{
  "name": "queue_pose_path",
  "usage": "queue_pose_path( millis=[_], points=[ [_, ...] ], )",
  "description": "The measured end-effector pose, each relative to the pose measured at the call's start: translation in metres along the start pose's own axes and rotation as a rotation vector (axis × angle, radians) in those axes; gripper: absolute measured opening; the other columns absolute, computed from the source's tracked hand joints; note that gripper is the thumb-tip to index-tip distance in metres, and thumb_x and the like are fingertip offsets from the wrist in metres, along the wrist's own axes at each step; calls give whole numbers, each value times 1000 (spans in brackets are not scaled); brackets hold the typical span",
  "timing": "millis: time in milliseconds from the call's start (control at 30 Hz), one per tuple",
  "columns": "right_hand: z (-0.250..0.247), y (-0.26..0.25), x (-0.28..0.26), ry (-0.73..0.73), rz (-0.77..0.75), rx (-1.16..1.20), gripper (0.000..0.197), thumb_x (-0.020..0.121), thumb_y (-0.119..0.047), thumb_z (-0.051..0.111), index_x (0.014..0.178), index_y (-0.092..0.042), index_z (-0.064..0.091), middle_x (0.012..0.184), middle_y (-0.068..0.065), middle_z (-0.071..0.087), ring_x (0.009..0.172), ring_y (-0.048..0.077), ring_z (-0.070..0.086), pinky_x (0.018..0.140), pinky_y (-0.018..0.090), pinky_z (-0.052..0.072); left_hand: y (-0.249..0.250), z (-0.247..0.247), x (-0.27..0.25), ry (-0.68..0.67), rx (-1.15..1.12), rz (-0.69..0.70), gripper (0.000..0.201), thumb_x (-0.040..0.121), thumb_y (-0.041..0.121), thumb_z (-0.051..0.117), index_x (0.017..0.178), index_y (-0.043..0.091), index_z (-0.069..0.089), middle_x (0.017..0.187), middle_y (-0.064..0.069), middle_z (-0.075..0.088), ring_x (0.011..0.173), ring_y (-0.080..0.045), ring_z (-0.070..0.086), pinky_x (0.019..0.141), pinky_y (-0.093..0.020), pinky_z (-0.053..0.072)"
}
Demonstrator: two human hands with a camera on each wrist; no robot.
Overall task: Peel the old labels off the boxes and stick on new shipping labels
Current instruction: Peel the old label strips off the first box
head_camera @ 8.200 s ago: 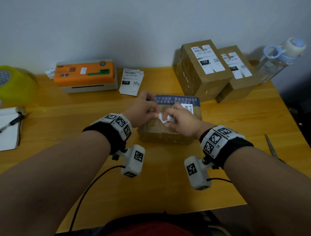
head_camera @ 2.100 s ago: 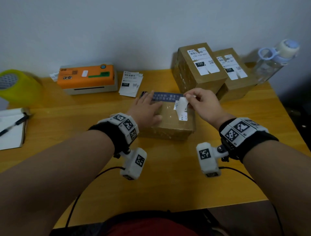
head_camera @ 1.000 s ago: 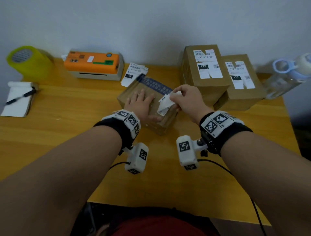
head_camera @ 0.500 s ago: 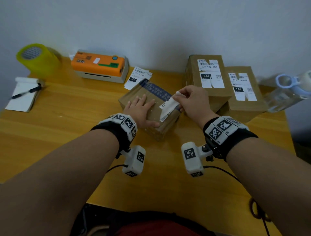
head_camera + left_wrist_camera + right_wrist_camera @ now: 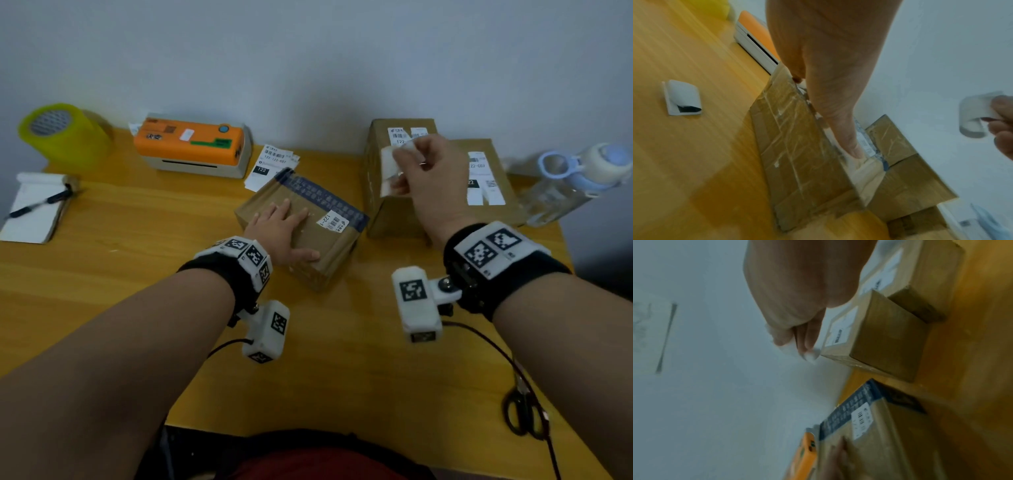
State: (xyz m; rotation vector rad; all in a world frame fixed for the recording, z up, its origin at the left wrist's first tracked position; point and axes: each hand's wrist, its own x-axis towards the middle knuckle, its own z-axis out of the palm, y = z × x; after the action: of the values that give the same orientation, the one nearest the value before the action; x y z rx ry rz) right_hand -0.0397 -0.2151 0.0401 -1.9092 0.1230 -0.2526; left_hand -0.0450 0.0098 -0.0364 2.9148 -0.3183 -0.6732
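Observation:
A small cardboard box (image 5: 322, 246) with a blue tape strip lies turned at an angle in the middle of the desk. A scrap of white label (image 5: 331, 221) still sticks to its top. My left hand (image 5: 279, 233) lies flat on the box, fingers straight, pressing it down; the left wrist view shows the thumb (image 5: 849, 141) on the box top (image 5: 789, 146). My right hand (image 5: 424, 178) is raised above the desk and pinches the torn-off white label (image 5: 390, 168), which curls in the air (image 5: 974, 118). Two taller boxes (image 5: 394, 202) with white labels stand behind it.
An orange label printer (image 5: 191, 144) sits at the back, with a stack of printed labels (image 5: 270, 164) beside it. A yellow tape roll (image 5: 58, 133) and a notepad with pen (image 5: 37, 209) are at the left, a water bottle (image 5: 575, 181) at the right, scissors (image 5: 524, 411) at the near right edge.
The label has come free of the small box, leaving a scrap behind. My right hand has lifted up and to the right with it. The left hand stays flat on the box.

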Motion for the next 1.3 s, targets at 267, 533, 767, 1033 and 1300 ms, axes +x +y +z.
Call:
queue_pose_path(
  millis=[267,533,767,1033,1300],
  points=[
    [63,8,-30,-353,-121,-200,4,93,-19,58,93,-16,57,82,-2,63,76,16,67,70,31,58,-10,-42,-22,155,-970,-16,56,92,58,38,100,11,66,96,-4,67,86,-18,62,77,-29,50],
    [150,-2,-54,-591,-220,-300,16,87,-25,67,98,-13,65,93,-3,61,87,11,58,79,23,47,-88,-35,-40,69,-1124,-152,8,90,15,62,82,13,62,77,-4,64,68,-13,61,69,-23,55],
    [202,16,-69,-849,-41,-436,30,93,-4,50,120,-15,59,122,7,57,108,21,55,96,35,47,-156,19,-37,64,-960,-371,8,94,11,55,95,5,59,84,-10,58,63,-12,51,54,-17,45],
    [222,35,-75,-844,82,-531,25,96,-12,47,118,-15,59,121,4,59,108,17,55,93,30,47,-170,62,-9,-97,-578,-303,19,93,16,56,106,4,63,110,-16,63,97,-28,57,72,-30,43],
    [237,25,-76,-822,68,-514,23,97,-12,47,116,-14,60,112,5,62,92,13,54,78,25,45,-175,33,-7,-142,-363,-208,23,91,19,60,108,4,59,109,-14,61,88,-24,54,73,-31,42]
  ],
)
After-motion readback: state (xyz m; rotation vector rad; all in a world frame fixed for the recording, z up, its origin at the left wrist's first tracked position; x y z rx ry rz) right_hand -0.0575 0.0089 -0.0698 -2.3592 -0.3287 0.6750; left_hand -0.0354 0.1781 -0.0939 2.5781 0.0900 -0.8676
